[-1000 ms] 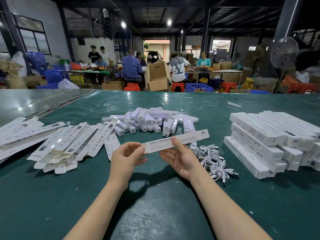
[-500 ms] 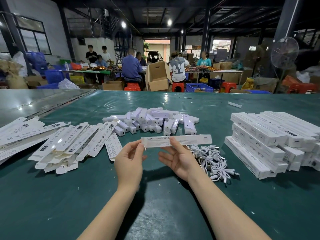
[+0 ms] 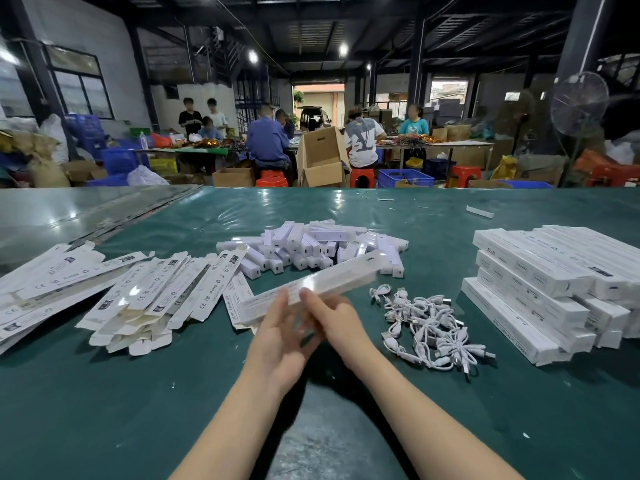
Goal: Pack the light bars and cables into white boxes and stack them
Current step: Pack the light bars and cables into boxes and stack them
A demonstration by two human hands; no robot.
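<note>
Grasping w/ R hand (image 3: 334, 317): fingers curl under the long white cardboard box (image 3: 341, 278), index tip on its front face. L hand (image 3: 277, 341) lies w/ fingers extended against the box's near end. Blur hides the thumb, so the L grip cannot be told. Box is held clear of the green sheet-covered worktop (image 3: 104, 410), approx. centre, nearer the near edge.

Change: 0.5 s ago the box was level, printed face to camera. Now its R end is tilted up and away. Judgement: box is being turned or squared open for loading, w/ nothing inserted yet.

Room: green surface shows betw. forearms and the near edge. Tangled white USB cables (image 3: 426, 320) lie just R of the hands. Flattened white printed cartons (image 3: 156, 292) fan towards the L edge. Heap of white light bars (image 3: 304, 244) sits beyond, centre. Stack of packed white boxes (image 3: 540, 271) stands by the R edge, well apart from the hands.
</note>
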